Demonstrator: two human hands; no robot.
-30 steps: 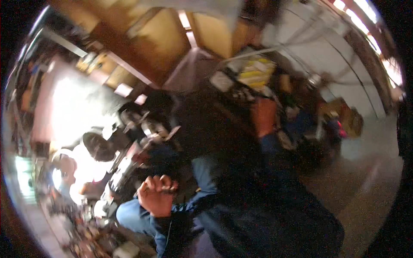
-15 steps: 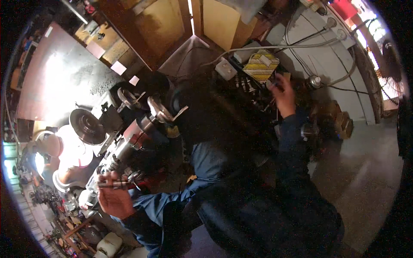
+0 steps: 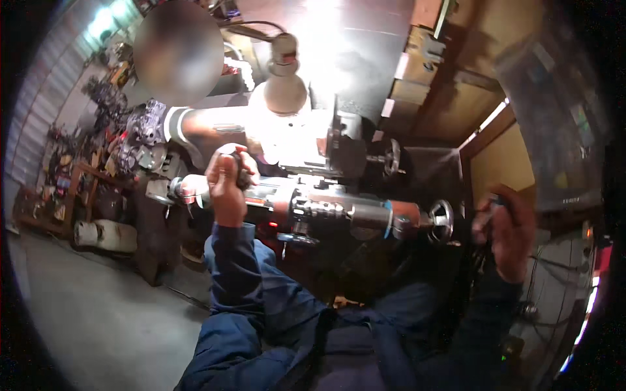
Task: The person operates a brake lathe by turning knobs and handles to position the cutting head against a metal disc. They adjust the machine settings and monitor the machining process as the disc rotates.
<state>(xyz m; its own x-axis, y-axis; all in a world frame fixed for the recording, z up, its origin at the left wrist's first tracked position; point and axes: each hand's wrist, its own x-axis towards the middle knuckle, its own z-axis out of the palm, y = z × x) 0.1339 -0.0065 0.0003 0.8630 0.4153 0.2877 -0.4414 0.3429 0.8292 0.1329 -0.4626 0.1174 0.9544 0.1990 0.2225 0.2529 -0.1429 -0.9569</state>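
Note:
My left hand (image 3: 228,186) is raised over the left part of a metal lathe (image 3: 319,208), its fingers curled round a small dark piece (image 3: 244,177). The kind of piece cannot be made out. My right hand (image 3: 512,234) is smeared by motion at the right, just beyond the lathe's spoked metal handwheel (image 3: 442,221). Its fingers are bent round a dark object (image 3: 498,199) too blurred to name. The hands are well apart. Between them run the lathe's shiny shaft parts and a grey cylinder (image 3: 372,218).
A lit work lamp (image 3: 284,55) glares over the machine. A second handwheel (image 3: 392,158) sits farther back. Metal parts (image 3: 147,124) crowd the left, above a pale jug (image 3: 107,233) on the floor. Wooden panels (image 3: 502,156) stand at the back right; a blurred round patch hides the far left.
The view has swung left from the side bench to face the lathe. My right hand has left the small tools by the yellow box and now holds something dark. My left hand stays closed.

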